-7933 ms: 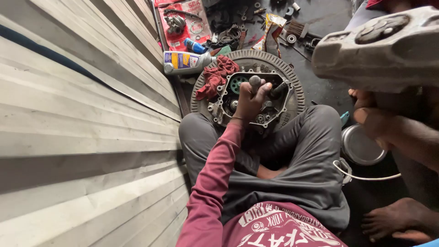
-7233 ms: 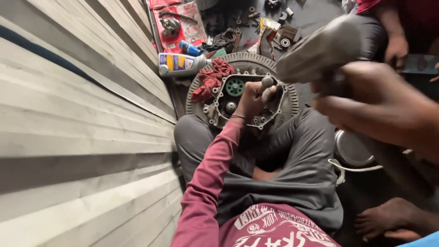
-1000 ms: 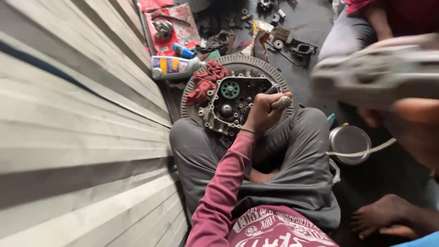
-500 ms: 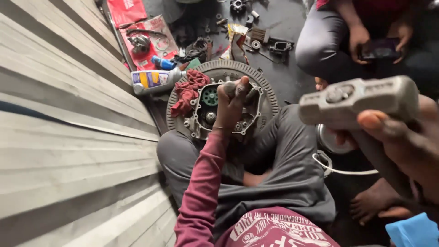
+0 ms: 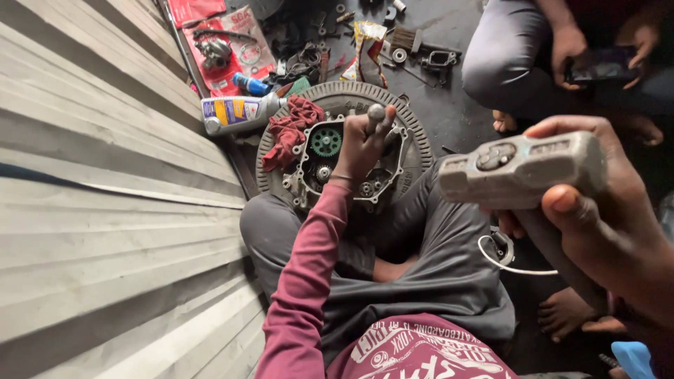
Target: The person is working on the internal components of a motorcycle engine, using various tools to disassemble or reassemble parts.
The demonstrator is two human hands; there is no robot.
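Down over the engine case (image 5: 349, 165), the left hand (image 5: 361, 144) is clenched on a metal rod (image 5: 375, 116) standing upright there. Right of that case, the right hand (image 5: 597, 203) grips a grey metal block (image 5: 523, 168).

Repair workshop: engine casing (image 5: 347, 165), scattered parts (image 5: 414, 52) (oily floor), oil bottle (image 5: 239, 112)

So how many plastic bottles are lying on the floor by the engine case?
2. A white bottle with a blue and yellow label lies on its side left of the red rag; a small blue bottle lies just above it. Others may be hidden in the clutter.
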